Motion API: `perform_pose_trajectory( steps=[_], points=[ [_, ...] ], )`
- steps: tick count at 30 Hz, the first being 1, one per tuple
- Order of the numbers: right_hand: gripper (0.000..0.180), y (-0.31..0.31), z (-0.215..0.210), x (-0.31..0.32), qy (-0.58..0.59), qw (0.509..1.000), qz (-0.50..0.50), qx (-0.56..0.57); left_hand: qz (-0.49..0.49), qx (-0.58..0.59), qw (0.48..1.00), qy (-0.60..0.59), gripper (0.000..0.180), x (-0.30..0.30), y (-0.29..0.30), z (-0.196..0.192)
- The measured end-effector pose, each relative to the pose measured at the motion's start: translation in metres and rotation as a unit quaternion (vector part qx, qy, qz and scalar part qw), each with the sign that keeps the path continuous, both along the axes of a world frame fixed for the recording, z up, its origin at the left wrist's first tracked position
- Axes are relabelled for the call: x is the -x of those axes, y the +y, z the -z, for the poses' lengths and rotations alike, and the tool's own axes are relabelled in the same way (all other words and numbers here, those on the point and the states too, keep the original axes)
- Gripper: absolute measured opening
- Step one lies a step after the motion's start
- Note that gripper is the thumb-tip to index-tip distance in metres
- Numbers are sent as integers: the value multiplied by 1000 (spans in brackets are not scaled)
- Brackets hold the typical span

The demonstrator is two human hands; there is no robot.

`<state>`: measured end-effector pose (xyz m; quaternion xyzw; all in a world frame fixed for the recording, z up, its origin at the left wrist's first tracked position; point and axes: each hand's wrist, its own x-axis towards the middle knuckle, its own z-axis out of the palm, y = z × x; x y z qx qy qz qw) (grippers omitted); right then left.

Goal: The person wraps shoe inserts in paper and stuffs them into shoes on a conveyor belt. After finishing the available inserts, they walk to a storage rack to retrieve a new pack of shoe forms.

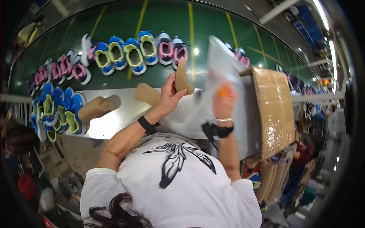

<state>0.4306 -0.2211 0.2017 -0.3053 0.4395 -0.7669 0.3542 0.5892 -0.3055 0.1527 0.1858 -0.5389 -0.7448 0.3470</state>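
My left hand (169, 95) is closed around a tan, curved shoe insert (183, 78), holding it upright with the thumb across its lower end. My right hand (224, 100) is smeared by motion, with something orange at its fingers. A translucent whitish plastic sheet (218, 53) rises just beyond that hand, also blurred; whether the fingers grip it cannot be made out. Beside my left wrist, another tan insert (146, 94) lies on the shiny metal table (114, 127). Further left, a rolled tan piece (95, 108) rests against a pile of blue shoes (74, 114).
Beyond the table runs a green conveyor belt (207, 22) with yellow lines, carrying blue shoes (133, 55) and dark shoes with pink linings (165, 48). A cardboard box (273, 114) covered in clear tape stands at my right. Several long tan inserts (270, 176) lie below it.
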Motion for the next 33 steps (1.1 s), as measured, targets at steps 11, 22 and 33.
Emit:
perform_pose_trajectory(
  steps=[11, 22, 33],
  points=[
    [69, -40, -77, 39, 694, 710, 101, -55, 335, 466, 815, -76, 83, -8, 49, 61],
    [86, -12, -60, -43, 244, 935, 252, -54, 159, -259, 950, 70, 32, 52, -27, -32],
    [46, -55, -18, 2, 370, 908, 112, -162, 45, 108, 992, -46, 56, 35, 9, -38]
  ],
)
